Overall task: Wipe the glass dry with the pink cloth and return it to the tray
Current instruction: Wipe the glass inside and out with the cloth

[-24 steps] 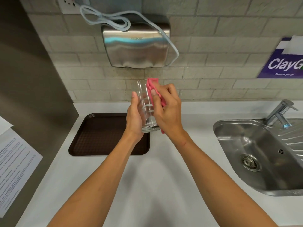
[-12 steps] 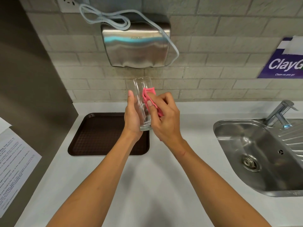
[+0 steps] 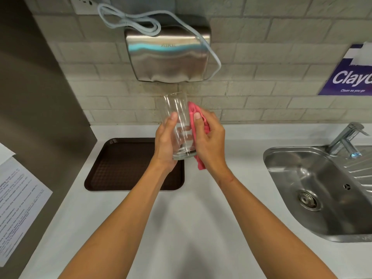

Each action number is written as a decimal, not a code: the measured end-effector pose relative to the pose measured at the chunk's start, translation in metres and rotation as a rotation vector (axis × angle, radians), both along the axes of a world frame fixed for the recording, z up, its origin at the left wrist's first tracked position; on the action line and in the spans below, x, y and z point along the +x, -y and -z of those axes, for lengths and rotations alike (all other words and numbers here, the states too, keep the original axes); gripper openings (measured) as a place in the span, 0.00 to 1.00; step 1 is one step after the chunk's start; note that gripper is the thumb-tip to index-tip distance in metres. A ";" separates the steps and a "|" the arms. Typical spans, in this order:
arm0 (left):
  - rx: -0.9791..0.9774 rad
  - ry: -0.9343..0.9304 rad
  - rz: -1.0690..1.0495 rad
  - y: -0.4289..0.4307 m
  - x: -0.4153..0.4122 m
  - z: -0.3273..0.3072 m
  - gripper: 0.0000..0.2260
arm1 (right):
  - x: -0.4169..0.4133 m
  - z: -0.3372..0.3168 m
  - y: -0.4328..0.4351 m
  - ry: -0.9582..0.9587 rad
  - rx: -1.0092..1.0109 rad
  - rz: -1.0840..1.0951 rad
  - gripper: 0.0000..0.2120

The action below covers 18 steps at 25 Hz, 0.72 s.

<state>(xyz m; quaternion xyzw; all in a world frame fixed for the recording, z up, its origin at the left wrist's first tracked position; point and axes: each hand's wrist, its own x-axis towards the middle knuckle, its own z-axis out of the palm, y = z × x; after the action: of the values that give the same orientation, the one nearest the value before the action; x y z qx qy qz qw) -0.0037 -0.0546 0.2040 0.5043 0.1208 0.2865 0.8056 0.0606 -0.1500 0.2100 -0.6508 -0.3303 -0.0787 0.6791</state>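
The white counter fills the lower part of the view, from 4 o'clock round to 8 o'clock. A steel sink is sunk in it at 3 o'clock, with its tap at the far right edge. On the tiled wall at 12 o'clock hangs a steel hand dryer, and a pale cable lies looped on top of it. The brown tray lies flat on the counter at 9 o'clock from the centre. A printed paper sheet is at 8 o'clock, and a purple sign is on the wall at 2 o'clock.

Both forearms reach in from 6 o'clock. The left hand is wrapped round the lower half of the glass, with the thumb on the near side. The glass is held in the air near the centre of the view, about upright with the mouth up, over the right edge of the tray and not touching it. The right hand grips the pink cloth and presses it against the right side of the glass, at 3 o'clock from it; 1 end of the cloth hangs below the palm
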 end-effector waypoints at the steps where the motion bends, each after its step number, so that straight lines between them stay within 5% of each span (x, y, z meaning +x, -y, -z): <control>1: -0.010 -0.017 -0.022 -0.003 0.001 0.000 0.41 | -0.004 0.007 0.003 0.052 -0.008 0.007 0.15; 7: 0.038 -0.051 -0.065 -0.009 0.004 0.002 0.32 | 0.000 0.007 0.002 0.291 -0.037 0.047 0.18; 18: 0.111 -0.081 -0.138 -0.013 0.009 0.001 0.23 | 0.026 -0.012 -0.011 0.206 -0.030 0.122 0.15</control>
<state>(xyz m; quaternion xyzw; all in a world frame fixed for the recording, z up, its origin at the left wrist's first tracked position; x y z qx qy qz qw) 0.0050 -0.0412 0.2030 0.5498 0.1720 0.3269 0.7492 0.0867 -0.1386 0.2215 -0.6682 -0.3593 -0.1815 0.6256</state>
